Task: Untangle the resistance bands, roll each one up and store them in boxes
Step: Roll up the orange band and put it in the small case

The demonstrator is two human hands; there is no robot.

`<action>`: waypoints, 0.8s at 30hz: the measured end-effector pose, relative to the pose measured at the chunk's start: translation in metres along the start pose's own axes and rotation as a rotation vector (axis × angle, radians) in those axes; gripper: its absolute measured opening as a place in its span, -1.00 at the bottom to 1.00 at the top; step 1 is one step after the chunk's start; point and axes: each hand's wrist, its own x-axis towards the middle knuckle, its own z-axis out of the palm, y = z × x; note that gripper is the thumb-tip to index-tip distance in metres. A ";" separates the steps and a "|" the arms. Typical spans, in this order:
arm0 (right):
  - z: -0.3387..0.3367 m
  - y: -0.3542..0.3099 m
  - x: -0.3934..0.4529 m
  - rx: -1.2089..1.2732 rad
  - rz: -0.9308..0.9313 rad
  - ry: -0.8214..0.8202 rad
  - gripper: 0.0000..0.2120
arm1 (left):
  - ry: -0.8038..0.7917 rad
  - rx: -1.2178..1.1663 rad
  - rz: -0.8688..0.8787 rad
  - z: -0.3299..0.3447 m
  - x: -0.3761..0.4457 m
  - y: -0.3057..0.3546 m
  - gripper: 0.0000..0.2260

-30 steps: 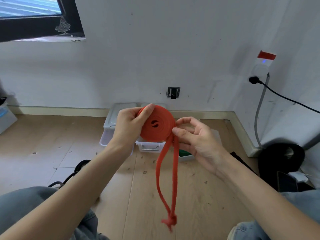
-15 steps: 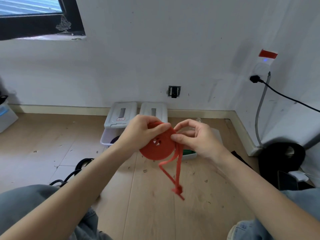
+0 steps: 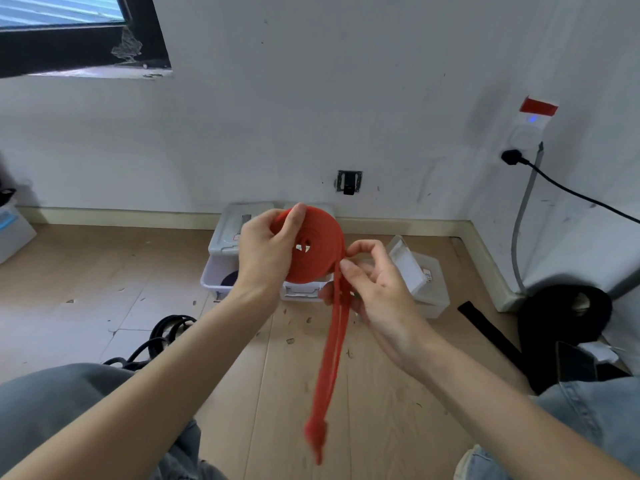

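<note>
- While the left hand (image 3: 266,251) grips the red resistance band (image 3: 317,251) as a flat coil, rolling looks well under way, with a loose tail left to wind.
- Pinching the tail just under the coil, the right hand (image 3: 377,289) feeds it; next it must guide the strands flat onto the roll.
- Held above the floor (image 3: 86,271), in front of the open boxes (image 3: 218,275), the band's doubled tail hangs blurred, ending in a knot-like lump.
</note>
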 end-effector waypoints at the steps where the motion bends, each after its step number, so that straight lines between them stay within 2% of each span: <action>1: 0.000 0.001 0.000 0.024 -0.011 0.007 -0.99 | 0.014 -0.009 0.006 0.001 -0.001 -0.001 -0.79; 4: -0.001 0.002 -0.002 0.006 -0.030 0.013 -0.82 | -0.005 -0.005 0.008 0.005 -0.006 -0.006 -0.80; 7: -0.008 0.001 0.000 -0.124 -0.052 0.071 -0.77 | -0.113 -0.037 -0.070 0.001 -0.006 -0.003 -0.81; 10: -0.015 -0.006 0.003 -0.249 -0.103 0.092 -0.77 | -0.376 -0.001 -0.179 -0.014 0.001 0.005 -0.80; 12: -0.013 -0.009 0.002 -0.312 -0.150 0.061 -0.70 | -0.533 0.084 -0.136 -0.016 -0.001 0.005 -0.80; 13: -0.011 -0.008 0.001 -0.333 -0.156 0.050 -0.69 | -0.556 0.122 -0.096 -0.014 -0.005 0.003 -0.82; 17: -0.017 -0.011 0.004 -0.273 -0.080 0.036 -0.78 | -0.431 0.169 0.057 -0.006 -0.005 0.003 -0.90; 20: -0.026 -0.020 0.008 -0.230 -0.057 -0.014 -0.80 | -0.287 0.022 0.025 -0.015 0.008 0.010 -0.87; 24: -0.019 -0.014 0.006 -0.123 -0.028 -0.025 -0.85 | -0.204 -0.082 -0.054 -0.017 0.009 0.010 -0.86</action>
